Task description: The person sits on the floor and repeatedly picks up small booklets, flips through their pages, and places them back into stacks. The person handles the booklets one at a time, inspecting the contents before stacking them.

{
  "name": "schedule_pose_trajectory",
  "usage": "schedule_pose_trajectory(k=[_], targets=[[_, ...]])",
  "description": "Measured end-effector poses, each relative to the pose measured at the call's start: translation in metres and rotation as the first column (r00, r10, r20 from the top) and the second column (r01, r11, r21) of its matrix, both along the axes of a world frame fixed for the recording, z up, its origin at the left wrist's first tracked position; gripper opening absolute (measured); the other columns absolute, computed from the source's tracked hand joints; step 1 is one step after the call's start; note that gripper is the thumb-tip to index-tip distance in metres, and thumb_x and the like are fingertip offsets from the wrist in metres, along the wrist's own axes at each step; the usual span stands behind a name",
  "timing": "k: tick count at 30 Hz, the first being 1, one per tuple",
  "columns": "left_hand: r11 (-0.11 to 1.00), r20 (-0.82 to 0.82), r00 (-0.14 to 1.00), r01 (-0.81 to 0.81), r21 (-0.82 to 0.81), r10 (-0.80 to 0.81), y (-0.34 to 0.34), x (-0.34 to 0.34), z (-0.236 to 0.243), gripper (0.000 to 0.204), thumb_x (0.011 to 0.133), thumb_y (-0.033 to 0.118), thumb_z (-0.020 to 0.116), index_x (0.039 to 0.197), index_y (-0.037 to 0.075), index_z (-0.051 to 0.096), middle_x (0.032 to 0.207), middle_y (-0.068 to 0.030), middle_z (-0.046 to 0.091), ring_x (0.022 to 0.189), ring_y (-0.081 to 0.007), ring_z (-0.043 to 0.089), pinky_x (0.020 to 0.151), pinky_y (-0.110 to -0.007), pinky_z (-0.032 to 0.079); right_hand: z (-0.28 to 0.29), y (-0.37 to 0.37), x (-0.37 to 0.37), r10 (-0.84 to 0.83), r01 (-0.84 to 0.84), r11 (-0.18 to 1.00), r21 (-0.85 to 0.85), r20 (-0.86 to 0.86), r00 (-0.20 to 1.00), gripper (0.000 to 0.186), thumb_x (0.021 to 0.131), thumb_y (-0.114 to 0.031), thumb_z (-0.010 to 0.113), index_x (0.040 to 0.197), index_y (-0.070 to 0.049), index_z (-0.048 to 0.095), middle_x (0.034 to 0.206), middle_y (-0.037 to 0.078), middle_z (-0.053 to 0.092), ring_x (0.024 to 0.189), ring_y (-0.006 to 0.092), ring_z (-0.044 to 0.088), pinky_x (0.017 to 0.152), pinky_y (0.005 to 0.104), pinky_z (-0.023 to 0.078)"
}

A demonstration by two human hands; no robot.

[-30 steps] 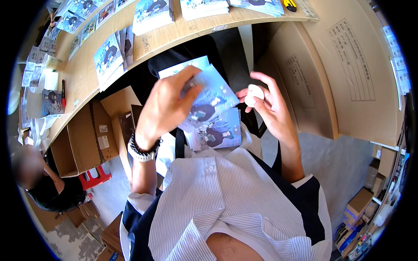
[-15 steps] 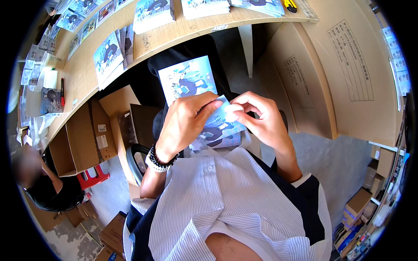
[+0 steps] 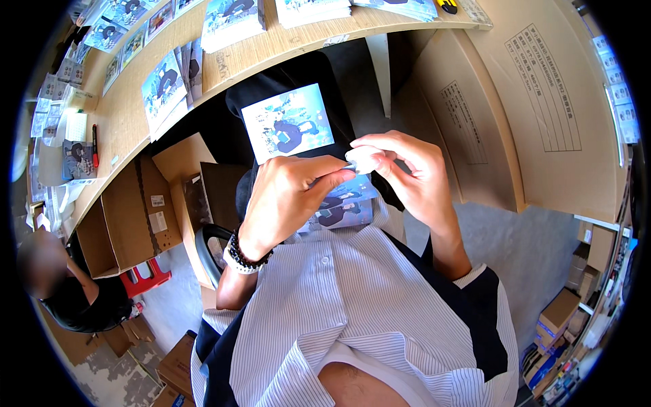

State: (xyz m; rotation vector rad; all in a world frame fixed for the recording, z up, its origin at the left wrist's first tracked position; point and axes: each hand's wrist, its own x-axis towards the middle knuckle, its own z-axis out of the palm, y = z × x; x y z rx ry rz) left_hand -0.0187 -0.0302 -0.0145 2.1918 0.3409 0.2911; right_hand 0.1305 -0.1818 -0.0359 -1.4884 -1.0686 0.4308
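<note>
My left hand (image 3: 285, 197) pinches a printed card (image 3: 350, 167) between thumb and forefinger. The card is tilted almost edge-on, so little of its face shows. Right at that edge, the closed fingers of my right hand (image 3: 419, 175) have something small and white (image 3: 365, 160) at their tips; whether it is a scrap or a fingertip cover I cannot make out. Beyond my hands, a blue-and-white picture card (image 3: 288, 123) lies over my lap. Below them, more blue picture cards (image 3: 342, 209) rest against my shirt, partly hidden by my left hand.
Stacks of picture cards (image 3: 232, 24) stand on the wooden table (image 3: 271, 57), with a yellow-and-black cutter (image 3: 447, 6) at its far edge. A red-and-black marker (image 3: 95, 146) lies at left. Large cartons (image 3: 542, 108) stand right, an open carton (image 3: 132, 210) left. Another person (image 3: 74, 292) sits lower left.
The card in my left hand has turned from showing its face to nearly edge-on. My right fingers have drawn in against its edge, and more of the cards underneath shows.
</note>
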Motion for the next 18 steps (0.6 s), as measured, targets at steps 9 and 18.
schedule_pose_trajectory(k=[9, 18], targets=[[0.959, 0.079, 0.959, -0.278, 0.049, 0.274, 0.000, -0.005, -0.002, 0.018, 0.095, 0.021, 0.072, 0.093, 0.004, 0.077, 0.069, -0.0100, 0.070, 0.052, -0.0147, 0.061, 0.052, -0.028, 0.045, -0.007, -0.009, 0.000, 0.037, -0.034, 0.993, -0.114, 0.025, 0.999, 0.017, 0.094, -0.005, 0.067, 0.109, 0.002, 0.070, 0.088, 0.011, 0.069, 0.075, 0.0185, 0.069, 0.065, 0.0268, 0.051], [0.976, 0.089, 0.974, -0.214, 0.039, 0.210, 0.036, -0.014, 0.040, 0.024, 0.096, 0.022, 0.071, 0.096, -0.002, 0.074, 0.069, -0.0052, 0.064, 0.061, -0.0082, 0.054, 0.055, -0.026, 0.043, -0.041, -0.052, 0.009, -0.201, 0.194, 0.954, -0.228, -0.008, 0.980, 0.017, 0.092, -0.006, 0.071, 0.107, 0.002, 0.072, 0.088, 0.010, 0.073, 0.075, 0.0133, 0.065, 0.068, 0.0264, 0.051]])
